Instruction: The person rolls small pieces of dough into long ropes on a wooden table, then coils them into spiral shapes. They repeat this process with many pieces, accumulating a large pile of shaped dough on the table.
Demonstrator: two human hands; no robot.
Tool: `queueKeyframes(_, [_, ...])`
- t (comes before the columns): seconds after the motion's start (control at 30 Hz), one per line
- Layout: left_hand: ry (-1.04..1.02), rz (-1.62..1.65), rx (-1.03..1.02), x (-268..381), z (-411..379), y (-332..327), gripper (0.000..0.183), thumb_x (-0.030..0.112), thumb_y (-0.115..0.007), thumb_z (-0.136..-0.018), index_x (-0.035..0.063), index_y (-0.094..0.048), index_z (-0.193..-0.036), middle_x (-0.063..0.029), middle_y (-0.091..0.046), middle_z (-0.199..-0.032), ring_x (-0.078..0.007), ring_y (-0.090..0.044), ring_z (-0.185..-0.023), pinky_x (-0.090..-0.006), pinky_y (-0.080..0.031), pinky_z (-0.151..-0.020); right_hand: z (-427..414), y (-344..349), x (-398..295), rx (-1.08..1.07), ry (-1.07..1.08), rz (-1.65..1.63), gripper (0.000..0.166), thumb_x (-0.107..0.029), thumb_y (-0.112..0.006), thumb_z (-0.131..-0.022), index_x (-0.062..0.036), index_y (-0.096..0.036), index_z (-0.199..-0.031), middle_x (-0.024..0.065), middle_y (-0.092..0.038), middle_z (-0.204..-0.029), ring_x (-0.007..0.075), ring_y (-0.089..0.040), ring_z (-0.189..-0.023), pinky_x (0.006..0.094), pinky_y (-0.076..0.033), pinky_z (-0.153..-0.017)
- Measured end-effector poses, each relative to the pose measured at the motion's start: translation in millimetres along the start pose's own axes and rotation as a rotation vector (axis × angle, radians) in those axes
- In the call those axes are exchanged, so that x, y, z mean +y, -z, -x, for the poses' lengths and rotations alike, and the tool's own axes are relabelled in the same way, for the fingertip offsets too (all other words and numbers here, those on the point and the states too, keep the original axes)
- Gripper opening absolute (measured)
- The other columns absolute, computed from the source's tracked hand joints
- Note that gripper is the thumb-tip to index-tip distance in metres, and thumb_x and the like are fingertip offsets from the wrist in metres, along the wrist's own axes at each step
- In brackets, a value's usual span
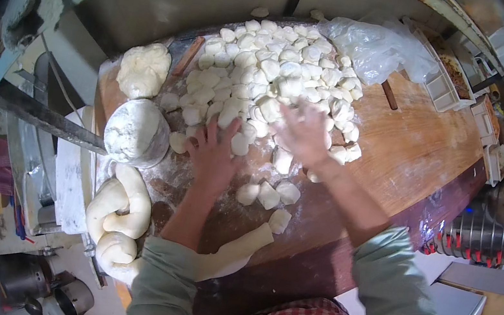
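Note:
Many small floured dough pieces (270,70) lie heaped over the wooden work table (412,132). My left hand (216,152) rests with spread fingers on the near left edge of the heap, its fingertips touching pieces. My right hand (302,128), somewhat blurred, lies over the front of the heap with fingers spread; whether it grips a piece cannot be seen. Several loose pieces (269,195) sit nearer me, with a flat dough strip (237,253) partly behind my left sleeve. A thick dough rope (129,207) lies coiled at the left.
A flour-filled round container (136,133) and a dough lump (144,69) stand at the left. A clear plastic bag (371,48) lies at the back right, near a white plastic tray (443,88) with crumbly contents. A metal pot (492,218) with red clips is at the right.

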State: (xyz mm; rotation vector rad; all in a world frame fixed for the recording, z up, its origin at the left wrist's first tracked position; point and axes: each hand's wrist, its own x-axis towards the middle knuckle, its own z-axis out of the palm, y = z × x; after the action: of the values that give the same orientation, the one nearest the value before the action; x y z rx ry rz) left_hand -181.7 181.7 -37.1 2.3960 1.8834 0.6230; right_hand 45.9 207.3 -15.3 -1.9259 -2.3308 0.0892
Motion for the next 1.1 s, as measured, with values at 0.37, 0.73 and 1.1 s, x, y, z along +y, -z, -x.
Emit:
queueKeyframes(0.37, [-0.054,0.404,-0.148,12.1,120.5,39.8,0.092,0.052,-0.084,-0.072,0.0125,-0.048,-0.147,-0.0202,-0.043,-0.138,-0.0434,-0.043,-0.125,-0.0568,-0.035,-0.104,140.4,4.1,112.1,0.224,-0.060,-0.327,0.070,-0.036,-0.069,-0.093,-0.0041,-0.043,-0.150,0.0250,-0.051,-0.141,0.0388,-0.049,-0.131,0.0523,-0.039,-0.111])
queueKeyframes(0.73, [0.239,1.371,-0.047,55.5,-60.3,43.0,0.077,0.033,-0.075,-0.089,0.0040,-0.040,-0.150,-0.0196,-0.047,-0.143,-0.0320,-0.049,-0.127,-0.0482,-0.044,-0.104,23.7,68.0,-2.7,-0.027,-0.396,-1.897,0.077,-0.033,-0.065,-0.100,-0.0063,-0.024,-0.160,0.0192,-0.027,-0.162,0.0325,-0.042,-0.141,0.0427,-0.041,-0.115])
queueKeyframes(1.1, [0.095,0.544,-0.390,70.6,117.9,9.3,0.089,0.041,-0.077,-0.087,-0.0011,-0.033,-0.152,-0.0233,-0.051,-0.138,-0.0368,-0.061,-0.115,-0.0446,-0.050,-0.098,185.4,2.2,6.8,-0.021,0.319,-0.345,0.083,-0.031,-0.079,-0.079,-0.0271,-0.042,-0.153,0.0261,-0.042,-0.141,0.0483,-0.045,-0.129,0.0578,-0.041,-0.106])
